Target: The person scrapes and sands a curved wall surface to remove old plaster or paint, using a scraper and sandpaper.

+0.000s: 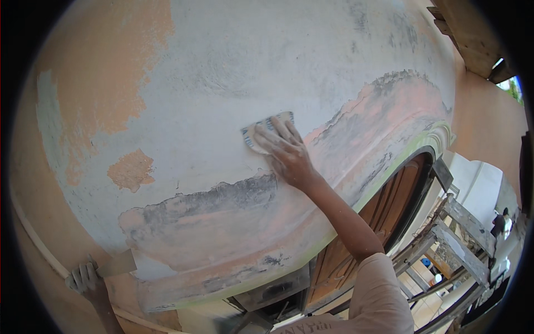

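Observation:
My right hand is pressed flat against a wall, fingers spread over a sheet of sandpaper with a pale printed backing. The wall around it is grey-white filler with orange paint patches and dark scraped bands. My left hand is low at the left, closed around the handle of a wide putty knife, whose blade rests against the wall's lower edge.
A wooden arched door lies below the wall at the right. Wooden scaffold planks run beside it. Roof timbers show at the top right. A person stands far off at the right.

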Available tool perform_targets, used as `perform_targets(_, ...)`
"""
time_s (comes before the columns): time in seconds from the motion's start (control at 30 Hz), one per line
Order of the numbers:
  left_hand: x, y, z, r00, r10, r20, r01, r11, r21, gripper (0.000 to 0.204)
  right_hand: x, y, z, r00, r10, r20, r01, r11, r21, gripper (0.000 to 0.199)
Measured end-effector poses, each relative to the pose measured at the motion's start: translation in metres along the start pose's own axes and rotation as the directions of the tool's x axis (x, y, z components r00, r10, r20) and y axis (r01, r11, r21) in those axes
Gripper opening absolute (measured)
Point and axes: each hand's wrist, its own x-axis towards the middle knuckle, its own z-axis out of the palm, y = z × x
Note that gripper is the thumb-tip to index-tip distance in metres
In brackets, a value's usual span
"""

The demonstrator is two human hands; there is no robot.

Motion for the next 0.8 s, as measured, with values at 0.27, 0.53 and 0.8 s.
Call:
perform_targets(0.27, 0.008, 0.017, 0.010, 0.999, -0.053, 0.010, 0.053, 0.998, -0.037, 0.031, 0.146, -0.005, 0.026, 0.965, 0.024, -0.262, -0.070, 0.983, -0.169, 0.026)
perform_targets(0.53, 0.005, 0.016, 0.009, 0.999, -0.031, -0.014, 0.031, 0.999, -0.031, 0.030, 0.103, 0.055, -0.016, 0.953, 0.120, -0.279, -0.161, 0.978, -0.131, 0.031)
perform_targets(0.8, 0.015, 0.018, 0.011, 0.999, -0.050, 0.001, 0.050, 0.998, -0.025, 0.030, 0.102, -0.213, 0.147, 0.867, -0.496, -0.046, 0.487, 0.826, 0.284, 0.029)
